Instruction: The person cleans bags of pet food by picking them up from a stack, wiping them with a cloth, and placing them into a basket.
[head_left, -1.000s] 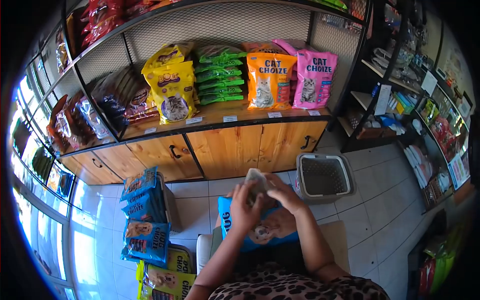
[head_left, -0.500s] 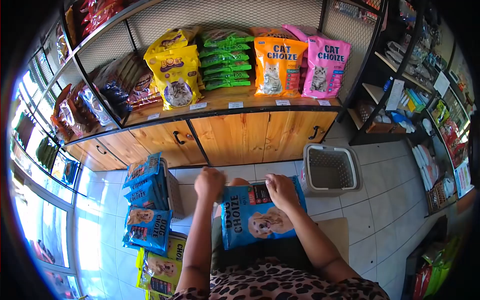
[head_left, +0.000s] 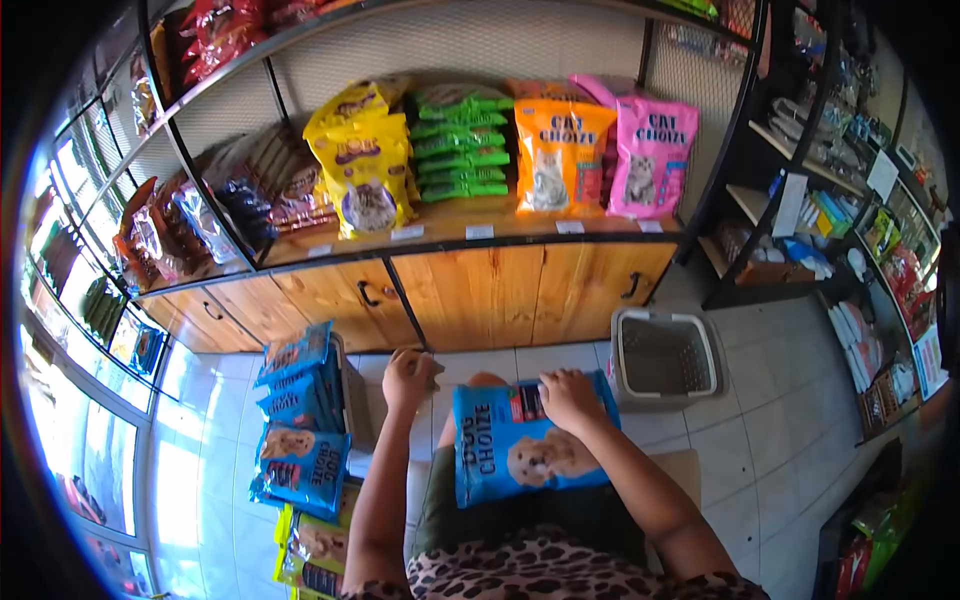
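Left hand [head_left: 406, 382] curled closed around small greyish thing [head_left: 432, 374], up at ten o'clock from blue dog food bag [head_left: 528, 450]; I cannot make out what thing is. Right hand [head_left: 573, 398] at bag's one o'clock, fingers bent over upper edge; I cannot tell whether they grip or just rest. Bag lies face up on lap. From it I see basket [head_left: 672, 399] at two o'clock, stacked blue bags [head_left: 300, 470] at nine, wooden cabinet [head_left: 465, 295] at twelve.

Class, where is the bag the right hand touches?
In the head view, the blue bag lies on the person's lap, below centre, under the right hand; the left hand is left of it.
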